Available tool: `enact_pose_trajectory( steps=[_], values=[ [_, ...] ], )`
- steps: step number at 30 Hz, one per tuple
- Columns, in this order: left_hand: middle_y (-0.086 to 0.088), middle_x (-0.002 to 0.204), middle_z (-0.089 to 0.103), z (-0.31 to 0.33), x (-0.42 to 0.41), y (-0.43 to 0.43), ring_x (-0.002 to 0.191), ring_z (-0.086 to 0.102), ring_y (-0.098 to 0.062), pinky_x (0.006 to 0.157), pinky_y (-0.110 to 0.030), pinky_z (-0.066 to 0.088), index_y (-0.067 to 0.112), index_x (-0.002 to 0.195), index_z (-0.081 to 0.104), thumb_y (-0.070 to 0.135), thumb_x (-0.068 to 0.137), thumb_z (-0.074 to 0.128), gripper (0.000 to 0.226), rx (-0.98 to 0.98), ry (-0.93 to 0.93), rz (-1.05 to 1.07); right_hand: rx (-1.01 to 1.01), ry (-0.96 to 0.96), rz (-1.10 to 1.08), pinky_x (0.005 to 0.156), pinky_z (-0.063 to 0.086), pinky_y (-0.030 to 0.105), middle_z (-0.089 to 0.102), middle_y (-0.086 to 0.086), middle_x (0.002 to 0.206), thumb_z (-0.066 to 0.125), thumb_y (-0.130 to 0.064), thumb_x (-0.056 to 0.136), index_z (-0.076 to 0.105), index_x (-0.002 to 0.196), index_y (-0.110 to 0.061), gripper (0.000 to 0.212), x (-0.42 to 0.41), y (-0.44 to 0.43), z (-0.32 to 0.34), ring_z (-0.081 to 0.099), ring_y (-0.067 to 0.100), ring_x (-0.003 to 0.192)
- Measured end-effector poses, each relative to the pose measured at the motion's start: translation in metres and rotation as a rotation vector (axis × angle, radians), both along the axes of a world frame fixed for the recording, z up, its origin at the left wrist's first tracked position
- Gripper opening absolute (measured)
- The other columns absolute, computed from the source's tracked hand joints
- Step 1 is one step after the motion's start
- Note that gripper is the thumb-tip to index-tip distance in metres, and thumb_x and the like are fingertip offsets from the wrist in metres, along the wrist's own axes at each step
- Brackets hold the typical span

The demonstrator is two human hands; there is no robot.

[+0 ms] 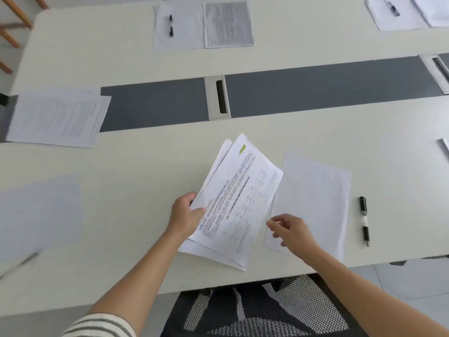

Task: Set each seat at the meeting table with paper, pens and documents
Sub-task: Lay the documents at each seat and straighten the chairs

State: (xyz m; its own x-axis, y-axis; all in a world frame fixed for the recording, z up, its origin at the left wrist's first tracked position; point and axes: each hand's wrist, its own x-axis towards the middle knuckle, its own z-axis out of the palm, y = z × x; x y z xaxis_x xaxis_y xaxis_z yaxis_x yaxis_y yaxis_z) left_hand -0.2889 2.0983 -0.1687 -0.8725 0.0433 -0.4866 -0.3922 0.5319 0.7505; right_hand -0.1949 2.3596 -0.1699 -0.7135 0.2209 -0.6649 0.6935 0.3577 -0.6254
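Note:
My left hand [185, 216] grips the left edge of a stack of printed documents [239, 200], thumb on top, holding it just above the white meeting table [136, 166]. To the right of the stack lies a blank sheet of paper [315, 198], and a black pen [364, 221] lies beyond its right edge. My right hand [290, 231] hovers over the blank sheet's lower left corner with fingers loosely curled, holding nothing that I can see.
A printed document [58, 117] lies at the far left, a blank sheet [38, 215] at the near left. Across the table sit a sheet with pen [170, 25] and a printed page [228, 24]. A grey strip with cable slot [220, 97] runs mid-table. A mesh chair [262, 310] stands below.

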Motion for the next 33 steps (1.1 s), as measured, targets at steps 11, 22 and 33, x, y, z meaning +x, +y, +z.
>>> enact_pose_trajectory(
  steps=[11, 22, 33],
  values=[
    [-0.011, 0.094, 0.07, 0.075, -0.008, -0.021, 0.087, 0.063, -0.023, 0.078, -0.041, 0.051, 0.01, 0.095, 0.065, 0.018, 0.075, 0.065, 0.022, 0.25, 0.203, 0.075, -0.534, 0.292, -0.127, 0.092, 0.051, 0.036, 0.073, 0.002, 0.111, 0.072, -0.006, 0.083, 0.069, 0.11, -0.011, 0.028, -0.096, -0.01, 0.071, 0.067, 0.02, 0.105],
    [0.011, 0.096, 0.071, 0.063, -0.01, -0.035, 0.095, 0.069, -0.01, 0.075, -0.019, 0.051, 0.025, 0.095, 0.067, 0.001, 0.083, 0.07, 0.027, 0.29, 0.153, 0.213, -0.332, 0.311, 0.033, 0.078, 0.054, 0.021, 0.074, -0.002, 0.101, 0.069, 0.001, 0.085, 0.072, 0.098, -0.012, 0.019, -0.103, -0.041, 0.072, 0.07, 0.012, 0.094],
    [-0.003, 0.094, 0.068, 0.051, 0.0, -0.035, 0.084, 0.066, -0.018, 0.075, -0.027, 0.051, 0.014, 0.107, 0.061, 0.014, 0.088, 0.064, 0.019, 0.132, 0.159, 0.306, -0.198, 0.249, -0.124, 0.069, 0.059, 0.034, 0.073, 0.005, 0.092, 0.062, -0.007, 0.09, 0.07, 0.09, -0.007, 0.008, -0.093, -0.049, 0.05, 0.071, 0.021, 0.081]
  ],
)
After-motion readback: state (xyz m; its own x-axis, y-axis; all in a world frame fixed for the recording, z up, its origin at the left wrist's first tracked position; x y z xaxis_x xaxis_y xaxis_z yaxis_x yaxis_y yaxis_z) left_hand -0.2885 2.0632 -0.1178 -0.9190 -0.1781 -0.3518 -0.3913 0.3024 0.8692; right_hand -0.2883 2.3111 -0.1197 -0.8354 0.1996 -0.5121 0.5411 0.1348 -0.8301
